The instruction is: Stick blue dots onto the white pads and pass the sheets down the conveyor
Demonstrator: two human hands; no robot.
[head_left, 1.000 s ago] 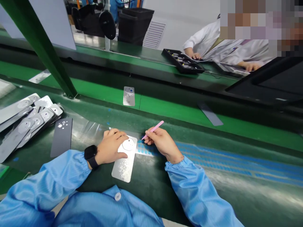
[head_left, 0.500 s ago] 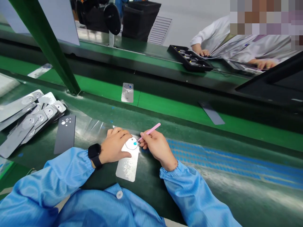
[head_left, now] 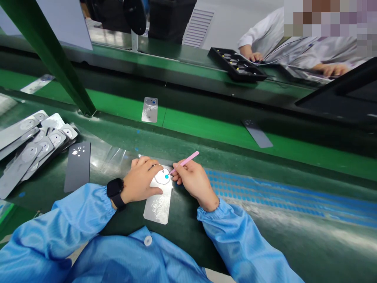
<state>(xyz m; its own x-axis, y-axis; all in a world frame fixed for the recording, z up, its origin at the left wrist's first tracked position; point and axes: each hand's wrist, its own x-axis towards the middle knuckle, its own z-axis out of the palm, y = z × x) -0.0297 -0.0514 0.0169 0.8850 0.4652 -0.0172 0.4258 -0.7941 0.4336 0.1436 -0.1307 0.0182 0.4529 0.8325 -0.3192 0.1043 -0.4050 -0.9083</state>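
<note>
A silver phone back cover [head_left: 160, 206] lies flat on the green bench in front of me, with a round camera area at its upper end. My left hand [head_left: 143, 179] rests across the cover's upper left, thumb spread from the fingers, pressing on it. Between thumb and fingers, my right hand [head_left: 191, 179] pinches pink tweezers [head_left: 190, 158]. Their thin tip touches or hovers just at a small blue round sticker [head_left: 166, 177] inside the camera circle. The cover's upper left corner is hidden under my left fingers.
Left are a pile of phone covers [head_left: 44, 145] and a dark cover [head_left: 77, 167]. Rows of blue dot stickers [head_left: 265, 196] run along the right. More covers [head_left: 149, 110] lie on the green belt [head_left: 188, 125] behind. Across it are a black tray [head_left: 235, 65] and a co-worker's hands [head_left: 253, 56].
The view has shifted slightly, and the covers on the belt appear a little further left. Both hands keep nearly the same pose, with the tweezers still at the blue sticker.
</note>
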